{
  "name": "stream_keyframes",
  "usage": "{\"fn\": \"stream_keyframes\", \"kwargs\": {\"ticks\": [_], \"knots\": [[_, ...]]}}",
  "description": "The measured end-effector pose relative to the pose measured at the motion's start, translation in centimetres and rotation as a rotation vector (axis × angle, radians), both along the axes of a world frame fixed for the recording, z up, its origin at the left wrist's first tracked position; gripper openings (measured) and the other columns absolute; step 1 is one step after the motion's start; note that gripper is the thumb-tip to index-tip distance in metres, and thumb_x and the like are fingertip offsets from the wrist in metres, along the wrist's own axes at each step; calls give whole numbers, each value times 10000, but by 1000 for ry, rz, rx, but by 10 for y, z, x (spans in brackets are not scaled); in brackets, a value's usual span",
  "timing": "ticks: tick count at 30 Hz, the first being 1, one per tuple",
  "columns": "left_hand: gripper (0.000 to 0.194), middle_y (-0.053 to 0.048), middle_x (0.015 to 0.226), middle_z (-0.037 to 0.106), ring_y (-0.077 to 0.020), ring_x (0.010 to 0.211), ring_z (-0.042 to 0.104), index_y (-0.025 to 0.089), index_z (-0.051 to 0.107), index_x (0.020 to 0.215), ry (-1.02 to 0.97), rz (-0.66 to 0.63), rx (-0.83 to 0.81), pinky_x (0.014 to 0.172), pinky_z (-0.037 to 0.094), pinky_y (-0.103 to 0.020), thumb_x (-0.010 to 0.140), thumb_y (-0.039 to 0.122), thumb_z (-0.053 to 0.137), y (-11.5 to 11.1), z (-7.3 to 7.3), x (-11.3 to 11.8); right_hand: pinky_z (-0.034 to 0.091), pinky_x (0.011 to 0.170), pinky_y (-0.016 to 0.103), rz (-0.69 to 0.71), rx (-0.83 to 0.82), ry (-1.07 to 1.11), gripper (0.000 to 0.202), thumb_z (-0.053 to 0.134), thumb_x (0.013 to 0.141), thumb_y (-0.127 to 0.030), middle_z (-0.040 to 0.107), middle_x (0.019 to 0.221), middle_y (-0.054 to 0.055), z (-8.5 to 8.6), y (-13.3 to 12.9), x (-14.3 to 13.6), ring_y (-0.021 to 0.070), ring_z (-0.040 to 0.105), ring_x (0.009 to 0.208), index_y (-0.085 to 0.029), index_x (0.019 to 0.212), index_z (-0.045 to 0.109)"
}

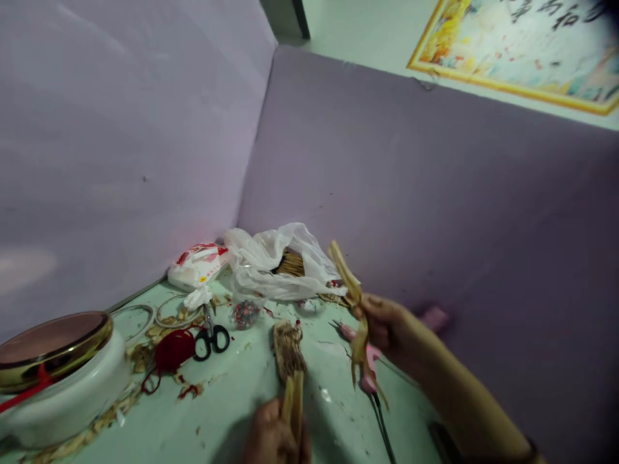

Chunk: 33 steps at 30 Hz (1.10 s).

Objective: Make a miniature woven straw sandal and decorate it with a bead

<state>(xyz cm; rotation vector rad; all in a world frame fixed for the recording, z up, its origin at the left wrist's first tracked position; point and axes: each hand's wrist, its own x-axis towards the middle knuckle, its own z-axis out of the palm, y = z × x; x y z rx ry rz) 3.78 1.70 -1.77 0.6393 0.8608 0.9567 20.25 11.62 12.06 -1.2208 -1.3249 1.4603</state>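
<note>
Near the bottom centre, my left hand (275, 432) is closed round some flat, pale tan strips (293, 403) that point away from me. A brown fibrous bundle (289, 348) lies just beyond their tips; whether it joins them I cannot tell. To the right, my right hand (382, 322) pinches a yellowish dried root-like piece (345, 270) at its middle. Its thick end points up and its split, thin ends hang down. Behind those ends, a pink tool (368, 377) with a dark cord lies on the green table (242, 399).
On the left stand a white jar with a gold-rimmed lid (62, 393), red yarn (175, 351) and black-handled scissors (211, 341). Farther back are a wipes packet (198, 265), a plastic bag (261, 258) and a container of beads (245, 314). Purple walls (362, 161) rise behind. Scraps litter the table.
</note>
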Motion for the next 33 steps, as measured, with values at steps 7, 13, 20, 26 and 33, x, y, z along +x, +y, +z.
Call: {"fn": "stream_keyframes", "kwargs": {"ticks": [7,13,20,26,33], "knots": [[243,37,544,531,-12,329,300,146,498,751,-75,67,-50,341,130,-160,569,238,631,-3,19,-2,160,290,157,53,-432,495,277,696,679,-319,668,649,37,-112,-136,-2,-9,270,269,-117,836,588],[308,120,394,322,-4,316,217,159,474,679,122,26,-18,335,73,-151,563,299,721,-9,12,6,222,280,153,157,-415,482,318,687,670,-402,646,608,39,-129,-160,-9,19,391,264,-108,725,579],[265,93,311,374,-17,296,254,140,515,595,314,-58,97,340,147,-160,552,318,707,-23,17,14,336,375,165,-44,-171,180,528,730,554,-542,586,630,5,-124,-153,-3,58,464,444,-118,840,597],[260,62,365,461,-29,337,340,118,545,529,404,-112,83,364,215,-165,451,237,763,-37,26,23,407,519,223,-55,-197,383,454,818,476,-411,616,640,27,-129,-150,-10,104,539,548,-97,732,613],[306,93,285,340,-20,284,280,123,546,565,217,-162,-44,364,100,-175,514,350,745,-31,18,18,377,481,208,-81,-274,476,311,806,540,-315,608,564,15,-136,-147,-4,84,524,477,-96,664,624]]}}
